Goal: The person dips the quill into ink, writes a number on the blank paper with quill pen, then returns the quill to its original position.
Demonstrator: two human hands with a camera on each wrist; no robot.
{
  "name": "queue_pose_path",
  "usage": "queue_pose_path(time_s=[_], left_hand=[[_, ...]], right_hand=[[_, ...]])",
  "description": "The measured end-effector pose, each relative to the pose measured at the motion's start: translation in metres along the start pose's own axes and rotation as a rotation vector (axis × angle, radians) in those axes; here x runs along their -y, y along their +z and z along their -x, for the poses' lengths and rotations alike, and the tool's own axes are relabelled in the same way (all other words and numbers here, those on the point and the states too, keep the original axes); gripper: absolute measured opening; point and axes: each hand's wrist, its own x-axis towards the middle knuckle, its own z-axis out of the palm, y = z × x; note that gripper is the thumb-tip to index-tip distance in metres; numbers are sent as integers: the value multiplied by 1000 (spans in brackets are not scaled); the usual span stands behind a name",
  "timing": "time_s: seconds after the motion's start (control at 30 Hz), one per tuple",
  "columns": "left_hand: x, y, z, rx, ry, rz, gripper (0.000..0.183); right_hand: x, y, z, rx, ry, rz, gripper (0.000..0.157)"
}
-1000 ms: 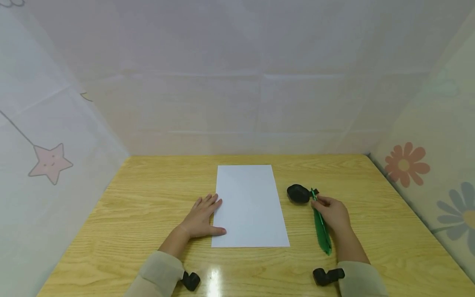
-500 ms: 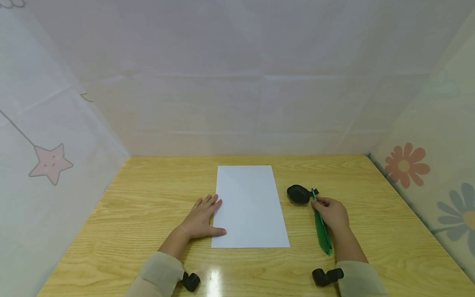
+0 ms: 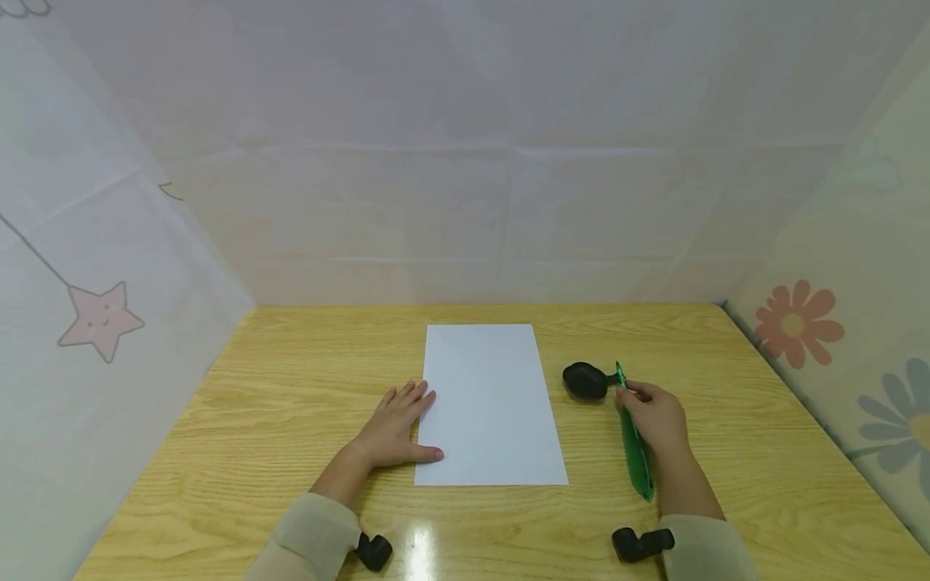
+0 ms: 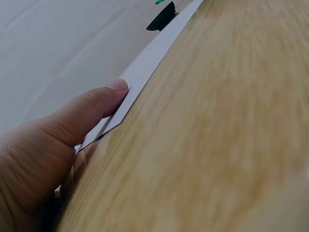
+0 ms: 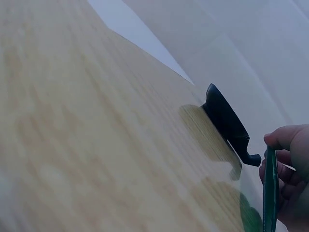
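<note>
My left hand [image 3: 392, 424] lies with fingers spread on the left edge of a white sheet of paper [image 3: 487, 395]. In the left wrist view its thumb [image 4: 96, 106] rests on the paper near a corner. To the right of the sheet, my right hand [image 3: 657, 415] pinches a long green leaf-shaped thing [image 3: 635, 456] between thumb and fingers, near its thin pointed tip. The right wrist view shows this green thing edge-on, above the table. Just left of its tip, a black rounded object [image 3: 584, 381] with a short stub lies on the table.
The wooden table [image 3: 291, 379] reaches back to a pale cloth backdrop [image 3: 465, 202], with printed cloth on both sides. A black wrist camera [image 3: 374, 551] sits at the left cuff. Another wrist camera [image 3: 639, 545] sits at the right cuff.
My right hand has shifted slightly right with the green leaf-shaped thing, whose tip has moved up and right beside the black object's stub. My left hand, the paper and the black object stay put.
</note>
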Motion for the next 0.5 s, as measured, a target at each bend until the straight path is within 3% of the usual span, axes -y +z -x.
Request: queue_pose_path(time_s=[0.27,0.5], left_hand=[[0,0,1,0,6,-20,101],[-7,-7,4,-5,23,18,100]], right_hand=[[1,2,1,-22,-15,-43,54],[1,0,1,-38,-82,-134,57]])
